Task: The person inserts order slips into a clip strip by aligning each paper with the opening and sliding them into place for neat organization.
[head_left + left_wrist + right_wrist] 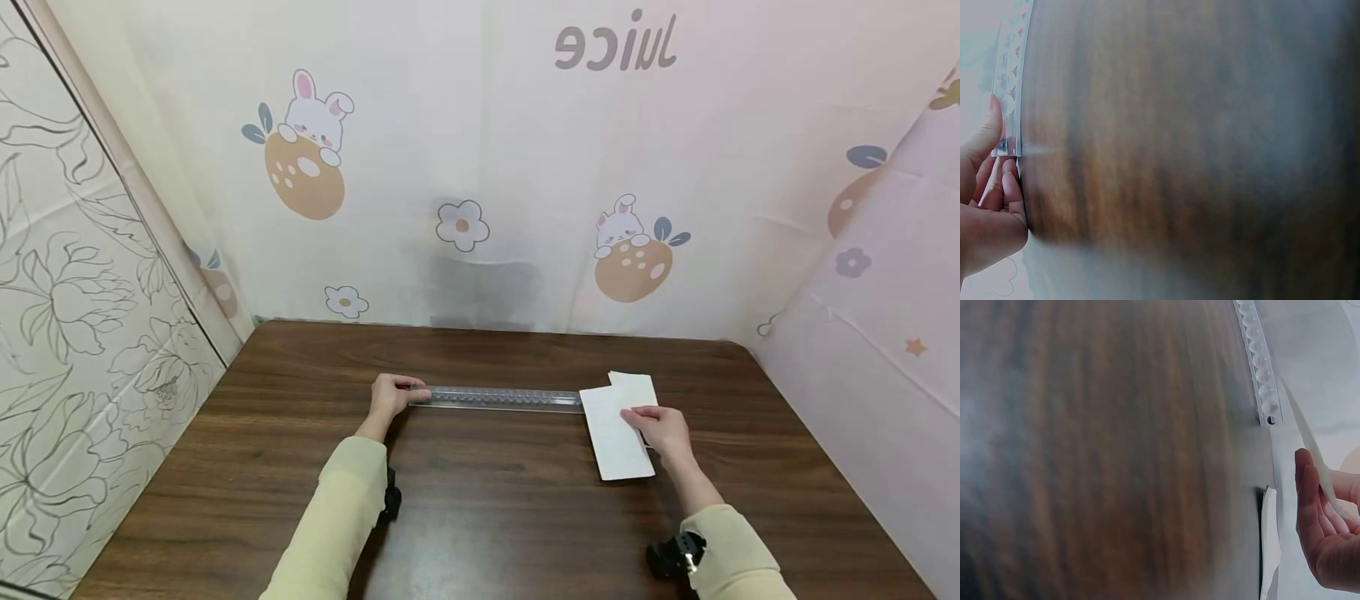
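Observation:
A long clear plastic ruler [495,399] lies across the dark wooden table [480,517]. My left hand [408,392] pinches its left end, and the left wrist view shows the thumb on top and curled fingers [1009,181] under the ruler's end [1009,94]. The ruler's right end [1261,369] reaches two white paper sheets [615,446]. My right hand [633,419] sits on the papers; in the right wrist view it [1319,481] pinches the raised edge of one sheet [1307,437], while the other sheet [1269,544] lies flat on the table.
Printed curtains [480,167] close off the table at the back and right, and a floral panel [75,317] stands on the left. Dark wrist mounts [671,554] show on both sleeves. Bare tabletop stretches toward me.

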A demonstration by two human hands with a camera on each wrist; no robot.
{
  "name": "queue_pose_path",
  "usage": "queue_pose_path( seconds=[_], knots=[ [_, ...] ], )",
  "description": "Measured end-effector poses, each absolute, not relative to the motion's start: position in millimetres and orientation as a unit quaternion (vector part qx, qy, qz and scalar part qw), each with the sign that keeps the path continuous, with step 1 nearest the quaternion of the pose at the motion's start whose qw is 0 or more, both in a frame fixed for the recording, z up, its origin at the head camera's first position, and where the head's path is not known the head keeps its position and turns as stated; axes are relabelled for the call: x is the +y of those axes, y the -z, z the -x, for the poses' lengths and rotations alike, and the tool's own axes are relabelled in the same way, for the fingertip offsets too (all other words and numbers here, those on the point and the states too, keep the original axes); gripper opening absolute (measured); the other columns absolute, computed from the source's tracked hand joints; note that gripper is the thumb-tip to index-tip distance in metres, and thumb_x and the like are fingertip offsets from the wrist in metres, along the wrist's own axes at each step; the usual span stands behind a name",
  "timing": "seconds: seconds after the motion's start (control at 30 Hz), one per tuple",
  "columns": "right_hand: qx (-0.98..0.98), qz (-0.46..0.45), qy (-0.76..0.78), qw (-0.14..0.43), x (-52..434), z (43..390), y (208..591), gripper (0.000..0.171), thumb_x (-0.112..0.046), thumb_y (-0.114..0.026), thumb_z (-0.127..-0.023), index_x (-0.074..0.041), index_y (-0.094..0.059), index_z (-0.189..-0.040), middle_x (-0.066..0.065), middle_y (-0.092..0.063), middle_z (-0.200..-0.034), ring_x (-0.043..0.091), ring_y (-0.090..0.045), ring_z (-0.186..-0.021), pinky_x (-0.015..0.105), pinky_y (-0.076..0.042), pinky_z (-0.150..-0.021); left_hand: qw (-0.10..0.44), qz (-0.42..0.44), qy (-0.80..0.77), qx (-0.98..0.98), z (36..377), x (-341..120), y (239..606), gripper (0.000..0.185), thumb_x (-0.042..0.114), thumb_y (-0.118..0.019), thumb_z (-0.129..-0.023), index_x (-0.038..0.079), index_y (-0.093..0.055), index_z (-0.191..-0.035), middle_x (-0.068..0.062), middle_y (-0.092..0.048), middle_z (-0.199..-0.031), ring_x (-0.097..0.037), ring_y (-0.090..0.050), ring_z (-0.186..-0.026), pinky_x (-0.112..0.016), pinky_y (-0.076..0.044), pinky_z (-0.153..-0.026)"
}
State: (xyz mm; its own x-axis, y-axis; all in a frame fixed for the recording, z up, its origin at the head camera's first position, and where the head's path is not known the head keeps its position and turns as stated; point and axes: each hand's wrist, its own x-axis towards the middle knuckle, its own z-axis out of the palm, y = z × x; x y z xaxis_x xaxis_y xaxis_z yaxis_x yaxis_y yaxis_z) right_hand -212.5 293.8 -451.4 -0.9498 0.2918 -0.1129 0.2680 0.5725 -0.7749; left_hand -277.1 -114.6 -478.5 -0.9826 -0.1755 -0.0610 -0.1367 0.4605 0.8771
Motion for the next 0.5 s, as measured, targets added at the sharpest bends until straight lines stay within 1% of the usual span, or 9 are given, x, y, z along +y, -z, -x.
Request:
queue_pose_path(
  seconds=[0.13, 0.2, 0.3, 0.5],
  knots=[
    [-0.883, 0.150, -0.445, 0.005, 291.1, 210.3, 454.4, 0.045, -0.030, -0.063, -0.082, 0.011, -0.060, -0.099, 0.025, -0.058, -0.103, 0.034, -0.049, -0.098, 0.044, -0.039, -0.080, 0.018, -0.091, 0.513, -0.854, 278.1, -115.2, 480.1, 0.021, 0.018, -0.080, -0.064, 0.005, -0.073, -0.080, -0.009, -0.066, -0.091, -0.023, -0.056, -0.087, -0.036, -0.045, -0.075],
    [-0.882, 0.148, -0.447, 0.000, 289.2, 209.0, 455.4, 0.044, -0.030, -0.064, -0.082, 0.011, -0.061, -0.098, 0.024, -0.058, -0.102, 0.034, -0.049, -0.097, 0.044, -0.039, -0.080, 0.017, -0.092, 0.513, -0.854, 278.2, -115.4, 480.2, 0.021, 0.018, -0.080, -0.064, 0.005, -0.073, -0.080, -0.009, -0.067, -0.091, -0.023, -0.056, -0.088, -0.036, -0.045, -0.076],
    [-0.882, 0.144, -0.449, -0.010, 285.9, 206.6, 454.8, 0.044, -0.030, -0.064, -0.082, 0.011, -0.061, -0.099, 0.024, -0.058, -0.102, 0.033, -0.050, -0.096, 0.041, -0.040, -0.077, 0.017, -0.092, 0.511, -0.854, 277.8, -115.4, 479.8, 0.021, 0.018, -0.080, -0.064, 0.006, -0.074, -0.079, -0.009, -0.067, -0.090, -0.024, -0.057, -0.089, -0.036, -0.045, -0.077],
    [-0.879, 0.143, -0.454, -0.024, 282.2, 205.2, 456.2, 0.045, -0.031, -0.065, -0.081, 0.010, -0.061, -0.100, 0.018, -0.061, -0.094, 0.027, -0.052, -0.087, 0.030, -0.042, -0.065, 0.016, -0.092, 0.506, -0.858, 277.7, -114.7, 478.3, 0.022, 0.020, -0.080, -0.064, 0.007, -0.074, -0.080, -0.009, -0.067, -0.091, -0.024, -0.056, -0.090, -0.036, -0.045, -0.077]
  ],
)
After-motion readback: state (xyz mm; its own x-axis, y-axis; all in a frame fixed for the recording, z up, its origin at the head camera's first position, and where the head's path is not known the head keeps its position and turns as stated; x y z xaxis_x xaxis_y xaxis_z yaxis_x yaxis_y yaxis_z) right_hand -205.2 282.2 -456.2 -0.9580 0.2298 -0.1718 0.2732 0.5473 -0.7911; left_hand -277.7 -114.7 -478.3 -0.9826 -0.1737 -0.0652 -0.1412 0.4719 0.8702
